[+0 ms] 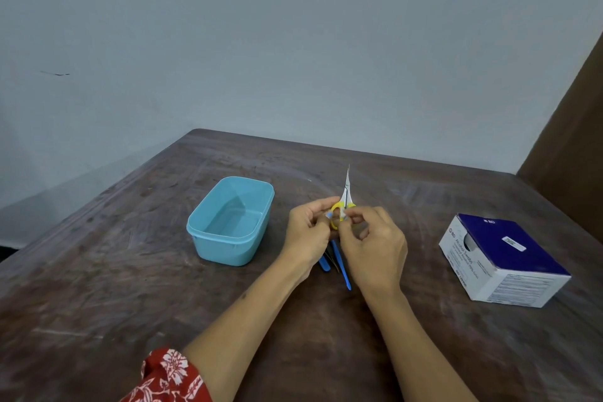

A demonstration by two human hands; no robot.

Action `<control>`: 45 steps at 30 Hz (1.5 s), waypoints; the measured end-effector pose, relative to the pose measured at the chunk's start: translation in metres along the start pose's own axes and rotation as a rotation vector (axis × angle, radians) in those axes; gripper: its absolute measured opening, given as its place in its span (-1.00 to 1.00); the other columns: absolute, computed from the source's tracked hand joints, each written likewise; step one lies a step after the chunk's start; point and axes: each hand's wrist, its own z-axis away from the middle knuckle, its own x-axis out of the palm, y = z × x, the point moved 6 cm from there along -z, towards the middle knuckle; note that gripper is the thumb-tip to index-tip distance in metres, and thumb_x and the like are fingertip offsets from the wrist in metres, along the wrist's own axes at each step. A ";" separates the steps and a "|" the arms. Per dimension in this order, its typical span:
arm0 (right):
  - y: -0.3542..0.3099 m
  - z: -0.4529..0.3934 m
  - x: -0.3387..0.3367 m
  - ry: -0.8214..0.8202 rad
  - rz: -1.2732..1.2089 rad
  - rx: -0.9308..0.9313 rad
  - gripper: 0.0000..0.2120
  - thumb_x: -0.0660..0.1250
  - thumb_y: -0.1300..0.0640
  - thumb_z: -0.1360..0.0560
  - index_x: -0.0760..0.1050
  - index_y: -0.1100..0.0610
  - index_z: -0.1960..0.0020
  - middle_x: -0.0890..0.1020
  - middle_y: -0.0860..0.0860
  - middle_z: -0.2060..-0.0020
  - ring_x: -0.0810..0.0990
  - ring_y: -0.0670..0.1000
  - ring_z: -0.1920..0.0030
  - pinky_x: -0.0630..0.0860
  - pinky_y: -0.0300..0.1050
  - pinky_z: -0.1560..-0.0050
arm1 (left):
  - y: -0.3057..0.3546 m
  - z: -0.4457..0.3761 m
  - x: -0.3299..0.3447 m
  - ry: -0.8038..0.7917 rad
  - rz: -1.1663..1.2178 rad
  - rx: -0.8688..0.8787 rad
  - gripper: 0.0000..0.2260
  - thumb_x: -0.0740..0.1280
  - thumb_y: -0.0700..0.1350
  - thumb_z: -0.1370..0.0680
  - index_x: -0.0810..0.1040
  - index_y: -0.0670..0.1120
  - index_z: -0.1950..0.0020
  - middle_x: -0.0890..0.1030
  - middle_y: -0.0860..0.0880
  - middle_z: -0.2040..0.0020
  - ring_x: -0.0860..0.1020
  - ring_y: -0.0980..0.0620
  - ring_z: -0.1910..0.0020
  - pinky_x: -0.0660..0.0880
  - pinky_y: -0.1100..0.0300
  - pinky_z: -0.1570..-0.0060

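Scissors (345,195), yellow-handled, pinched at the handles by left hand (308,232) and right hand (373,248) above table (130,271), tips pointing away.

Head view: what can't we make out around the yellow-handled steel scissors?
Head view, all:
Small white scrap pinched by right hand at yellow-handled steel scissors: too small.
Scissor handles: partly covered by left hand fingers.
Slim blue tools: upper ends under both hands.
Blue-and-white cardboard box print: blurred.
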 end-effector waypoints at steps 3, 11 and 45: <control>0.001 0.001 0.002 -0.004 0.020 -0.002 -0.90 0.43 0.16 -0.42 0.64 0.05 0.06 0.63 -0.04 0.20 0.53 0.02 0.39 0.51 -0.09 0.36 | -0.003 -0.001 -0.001 0.010 0.016 -0.021 -0.74 0.18 -0.37 -0.57 0.53 -0.22 -0.21 0.66 -0.08 0.06 0.65 0.11 0.17 0.60 0.31 0.19; 0.000 -0.001 -0.001 -0.013 0.023 0.046 -0.93 0.43 0.16 -0.38 0.60 0.04 0.14 0.58 -0.08 0.24 0.52 -0.05 0.36 0.47 -0.14 0.32 | -0.001 0.001 0.001 -0.009 -0.035 0.044 -0.76 0.21 -0.35 -0.56 0.56 -0.20 -0.17 0.66 -0.02 0.10 0.65 0.15 0.17 0.59 0.31 0.17; 0.007 -0.002 -0.009 0.090 -0.052 0.100 -0.89 0.40 0.21 -0.43 0.61 0.05 0.06 0.59 -0.06 0.23 0.47 -0.07 0.36 0.31 -0.33 0.36 | 0.001 0.000 0.002 -0.059 -0.340 0.164 -0.78 0.29 -0.33 -0.52 0.60 -0.19 -0.13 0.68 -0.12 0.01 0.65 0.05 0.04 0.59 0.25 0.05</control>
